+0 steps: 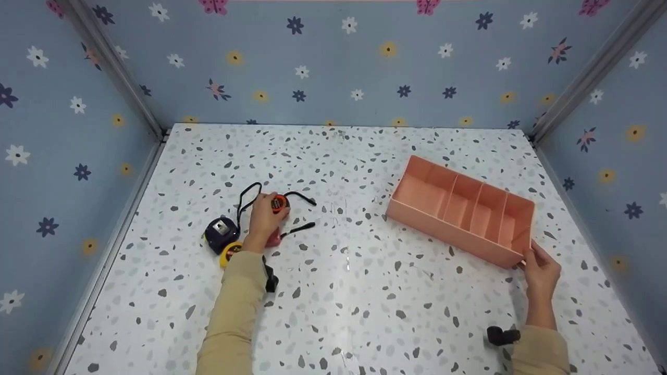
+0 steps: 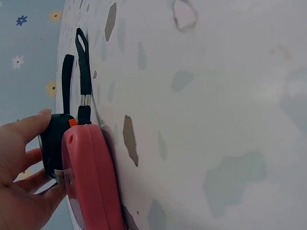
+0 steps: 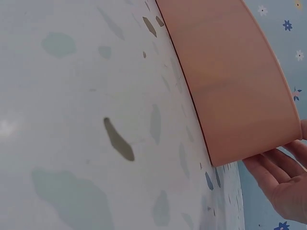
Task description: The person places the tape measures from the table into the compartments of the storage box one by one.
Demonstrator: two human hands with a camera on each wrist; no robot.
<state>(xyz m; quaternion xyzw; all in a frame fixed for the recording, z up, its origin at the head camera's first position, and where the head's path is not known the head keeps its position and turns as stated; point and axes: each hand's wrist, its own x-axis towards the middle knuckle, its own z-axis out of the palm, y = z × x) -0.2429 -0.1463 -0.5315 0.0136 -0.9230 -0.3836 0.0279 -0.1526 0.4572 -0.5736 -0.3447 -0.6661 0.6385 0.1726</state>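
Observation:
In the head view, my left hand (image 1: 266, 219) grips a small black tape measure with an orange ring (image 1: 280, 203). A red tape measure (image 1: 273, 238) lies partly hidden beneath that hand; in the left wrist view its pink-red case (image 2: 93, 177) stands beside the black one (image 2: 53, 143). Left of the wrist are a dark navy tape measure (image 1: 221, 234) and a yellow one (image 1: 229, 253), partly covered by the sleeve. My right hand (image 1: 542, 268) holds the near right corner of a salmon-pink divided box (image 1: 448, 232), thumb by the rim and fingers against its end wall.
Black wrist straps (image 1: 301, 228) trail from the tape measures over the speckled white tabletop (image 1: 338, 291). Blue flowered panels (image 1: 323, 62) enclose the back and both sides. A black camera mount (image 1: 503, 336) sits by the right sleeve. The box has several compartments.

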